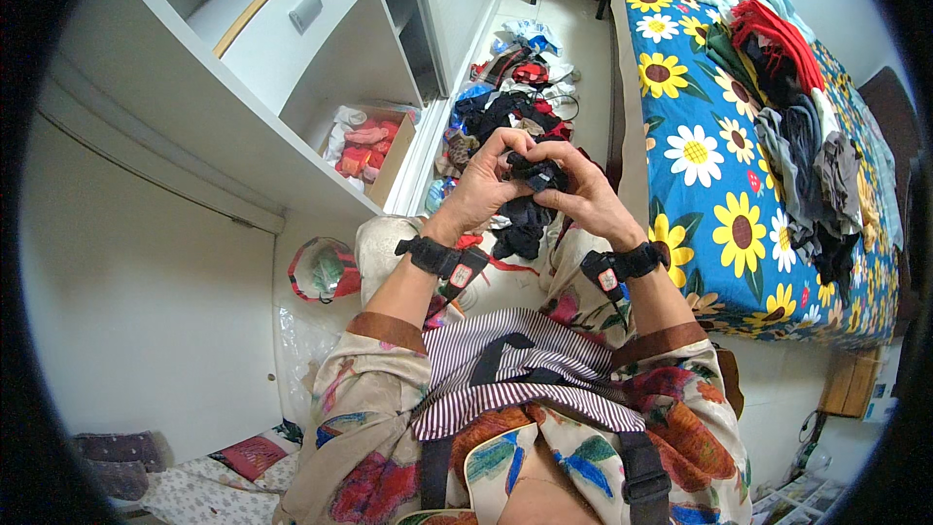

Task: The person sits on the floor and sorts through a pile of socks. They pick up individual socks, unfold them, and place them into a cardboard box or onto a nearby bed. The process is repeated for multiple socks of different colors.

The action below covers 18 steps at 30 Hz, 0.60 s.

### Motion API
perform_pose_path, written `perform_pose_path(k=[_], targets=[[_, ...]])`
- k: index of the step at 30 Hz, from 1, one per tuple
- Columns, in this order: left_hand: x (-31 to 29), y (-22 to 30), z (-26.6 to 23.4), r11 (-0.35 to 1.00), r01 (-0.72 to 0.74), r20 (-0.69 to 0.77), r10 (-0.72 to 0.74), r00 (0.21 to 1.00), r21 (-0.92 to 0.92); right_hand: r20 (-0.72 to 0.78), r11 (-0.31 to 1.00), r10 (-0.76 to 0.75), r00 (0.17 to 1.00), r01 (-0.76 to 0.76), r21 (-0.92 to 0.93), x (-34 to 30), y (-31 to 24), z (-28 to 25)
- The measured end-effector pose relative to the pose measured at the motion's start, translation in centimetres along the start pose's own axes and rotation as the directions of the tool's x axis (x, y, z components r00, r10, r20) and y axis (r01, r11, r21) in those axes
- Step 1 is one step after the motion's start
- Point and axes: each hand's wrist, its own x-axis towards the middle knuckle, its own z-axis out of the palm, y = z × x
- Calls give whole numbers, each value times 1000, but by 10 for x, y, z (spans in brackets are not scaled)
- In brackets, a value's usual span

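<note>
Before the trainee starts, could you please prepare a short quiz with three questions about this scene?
1. What colour is the bunched item held between the left hand and the right hand?
2. True or false: clothes lie on both the floor and the bed.
3. Which pattern does the bed cover show: (a) stripes, (b) flowers, (c) squares?

Key:
1. Black.
2. True.
3. (b).

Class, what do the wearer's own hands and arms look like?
The left hand and right hand are ungloved. Black straps circle both wrists, each bearing a small pale label with red markings. The beige sleeves, printed with colourful floral shapes, end in brown cuffs on the forearms.
</note>
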Motion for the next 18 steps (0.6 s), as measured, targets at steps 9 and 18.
perform_pose_path(k=[9, 18], targets=[[2, 28, -4, 923, -224, 236, 153, 960, 312, -156, 930, 68, 985, -5, 367, -14, 5, 7], [-7, 58, 18, 960, 2, 206, -62, 977, 280, -61, 737, -4, 998, 44, 675, -19, 18, 8]])
